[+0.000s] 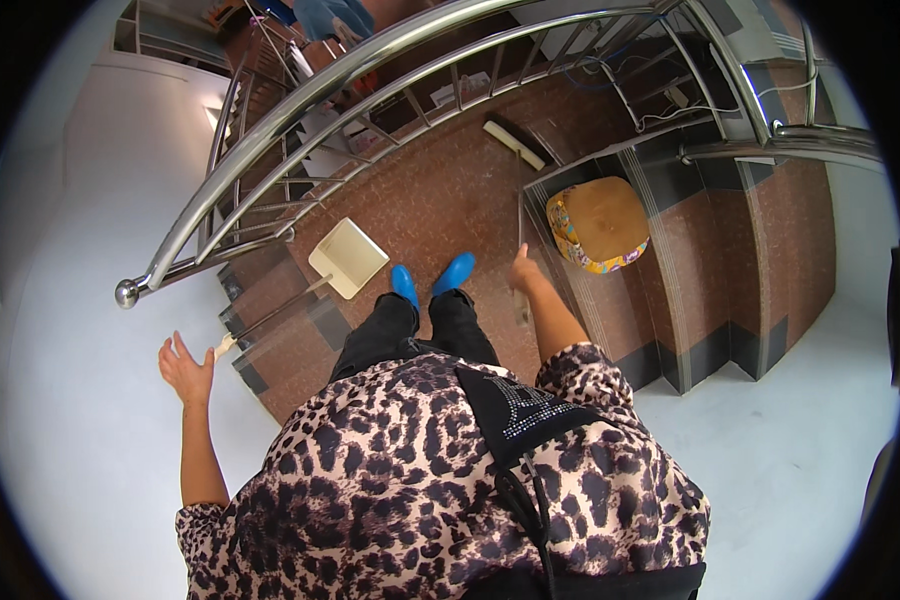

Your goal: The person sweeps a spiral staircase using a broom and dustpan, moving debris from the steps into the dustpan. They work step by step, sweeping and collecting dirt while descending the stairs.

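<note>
My right hand (526,270) is closed around the thin handle of a long-handled broom (514,144), whose wide head rests on the landing floor ahead. My left hand (187,369) is raised at the left with its fingers spread and holds nothing. Just beside its thumb is the pale grip of a long-handled dustpan; a touch between them cannot be made out. The white dustpan (349,257) lies on the floor to the left of my blue shoes (454,273).
A yellow patterned stool or pouf (609,225) with a brown top stands by the steps at the right. Stairs (709,270) rise on that side, others lie at the left. A stainless steel railing (300,146) curves across the front. Beyond it, a person's blue clothing (334,19) shows.
</note>
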### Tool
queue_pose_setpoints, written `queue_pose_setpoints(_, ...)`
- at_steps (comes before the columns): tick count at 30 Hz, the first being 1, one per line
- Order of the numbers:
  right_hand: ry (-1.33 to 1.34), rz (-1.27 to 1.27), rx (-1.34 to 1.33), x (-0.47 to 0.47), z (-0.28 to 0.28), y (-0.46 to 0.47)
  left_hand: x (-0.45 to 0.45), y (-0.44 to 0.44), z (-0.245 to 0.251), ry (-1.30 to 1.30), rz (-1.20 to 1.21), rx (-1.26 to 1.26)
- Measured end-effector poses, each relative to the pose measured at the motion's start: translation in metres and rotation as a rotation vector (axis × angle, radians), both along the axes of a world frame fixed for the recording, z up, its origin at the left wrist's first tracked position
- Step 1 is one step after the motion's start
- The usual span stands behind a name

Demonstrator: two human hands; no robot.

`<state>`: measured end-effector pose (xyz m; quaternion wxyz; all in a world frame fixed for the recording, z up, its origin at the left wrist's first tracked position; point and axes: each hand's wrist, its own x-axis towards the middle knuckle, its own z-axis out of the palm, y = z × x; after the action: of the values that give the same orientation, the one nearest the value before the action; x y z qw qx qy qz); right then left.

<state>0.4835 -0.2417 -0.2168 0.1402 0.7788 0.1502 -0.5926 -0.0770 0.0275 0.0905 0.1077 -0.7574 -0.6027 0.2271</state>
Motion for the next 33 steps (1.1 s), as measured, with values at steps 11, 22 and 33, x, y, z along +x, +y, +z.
queue_pose_setpoints(11, 0.162, 0.007, 0.064, -0.039, 0.108, -0.073, -0.074, 0.004, -0.031, 0.139, 0.403, -0.289)
queue_pose_setpoints(22, -0.136, 0.121, 0.194, -0.018, 0.040, -0.015, -0.077, -0.002, -0.075, -0.165, 0.306, -0.398)
queue_pose_setpoints(33, 0.150, -0.271, 0.090, -0.127, 0.029, -0.033, -0.100, -0.004, -0.115, -0.186, 0.261, -0.461)
